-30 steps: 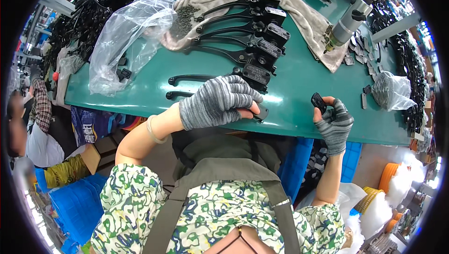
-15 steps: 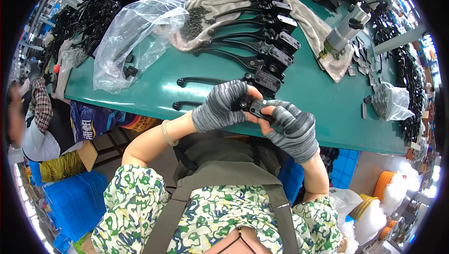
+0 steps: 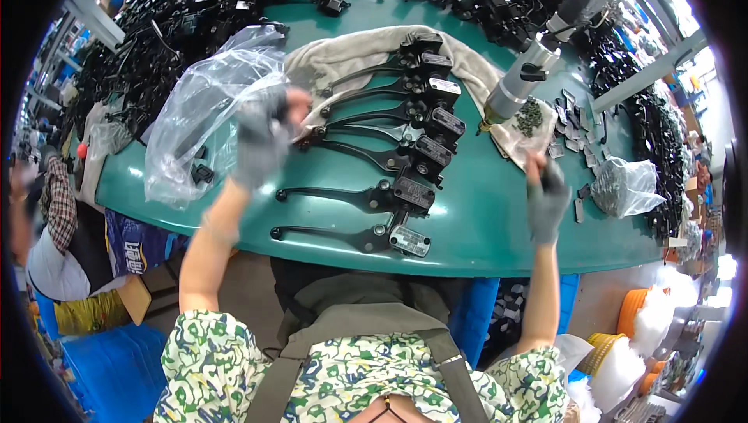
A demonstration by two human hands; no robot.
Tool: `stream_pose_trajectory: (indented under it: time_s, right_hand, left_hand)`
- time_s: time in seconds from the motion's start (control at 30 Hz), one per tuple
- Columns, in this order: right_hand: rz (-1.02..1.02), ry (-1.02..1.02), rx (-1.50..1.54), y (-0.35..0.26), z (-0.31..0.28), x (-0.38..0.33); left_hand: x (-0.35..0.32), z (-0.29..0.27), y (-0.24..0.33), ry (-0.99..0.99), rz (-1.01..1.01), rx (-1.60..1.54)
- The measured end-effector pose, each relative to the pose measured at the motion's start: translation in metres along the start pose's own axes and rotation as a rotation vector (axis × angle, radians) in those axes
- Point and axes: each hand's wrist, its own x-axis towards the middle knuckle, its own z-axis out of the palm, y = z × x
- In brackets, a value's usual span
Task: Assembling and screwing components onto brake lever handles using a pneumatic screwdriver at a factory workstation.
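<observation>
Several black brake lever assemblies (image 3: 425,146) lie in a row on the green table, levers pointing left. Most have labelled rectangular reservoir caps; the nearest assembly (image 3: 409,241) is close to the front edge. My left hand (image 3: 263,139), in a grey glove with bare fingertips, is smeared by motion beside the pile of small dark screws on the towel's left end. My right hand (image 3: 549,197), gloved alike, has its fingers drawn together at the lower right towel corner, below another screw pile (image 3: 530,117). Whatever its fingertips hold is hidden.
A beige towel (image 3: 467,61) arches behind the row. A metal power screwdriver (image 3: 520,84) hangs above its right side. Clear plastic bags (image 3: 202,111) lie left, small plates (image 3: 575,123) right. Heaps of black parts (image 3: 125,72) line the table's far side.
Both hands have left the nearest assembly, which now lies on the table. My left hand moved up and left, my right hand out to the right. The view has shifted somewhat.
</observation>
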Motion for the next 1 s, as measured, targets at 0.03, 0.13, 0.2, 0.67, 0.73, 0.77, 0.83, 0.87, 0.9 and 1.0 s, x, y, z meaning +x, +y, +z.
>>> stream_pose_trajectory:
  time_s: [0.03,0.13,0.2,0.67,0.73,0.77,0.83,0.87,0.9,1.0]
  right_hand:
    - [0.048,-0.070,-0.205,0.006,-0.002,0.034]
    - [-0.183,-0.211,-0.510,0.069,0.008,0.094]
    - [-0.241,-0.228,-0.695,0.077,0.009,0.106]
    - [0.018,-0.320,0.127,0.106,0.018,0.148]
    - [0.145,-0.307,0.138,0.053,0.027,0.161]
    - [0.273,-0.304,0.155,0.035,0.035,0.169]
    - [0.314,-0.352,0.296,0.008,0.052,0.186]
    - [0.354,-0.410,0.437,-0.001,0.061,0.195]
    - [0.350,-0.401,0.431,-0.005,0.071,0.203]
    - [0.368,-0.502,0.602,-0.003,0.109,0.232]
  left_hand:
    - [0.031,-0.009,-0.017,-0.012,-0.018,0.288]
    - [0.088,-0.002,-0.071,-0.161,-0.149,0.635]
    - [0.104,-0.005,-0.057,-0.267,-0.260,0.717]
    - [0.136,0.005,-0.060,-0.594,-0.228,0.927]
    - [0.139,0.009,-0.060,-0.527,-0.216,0.909]
    - [0.140,0.012,-0.062,-0.495,-0.208,0.897]
    - [0.138,0.015,-0.063,-0.424,-0.207,0.881]
    - [0.138,0.015,-0.064,-0.387,-0.207,0.871]
    - [0.138,0.019,-0.067,-0.351,-0.205,0.856]
    - [0.143,0.011,-0.109,-0.519,-0.118,1.047]
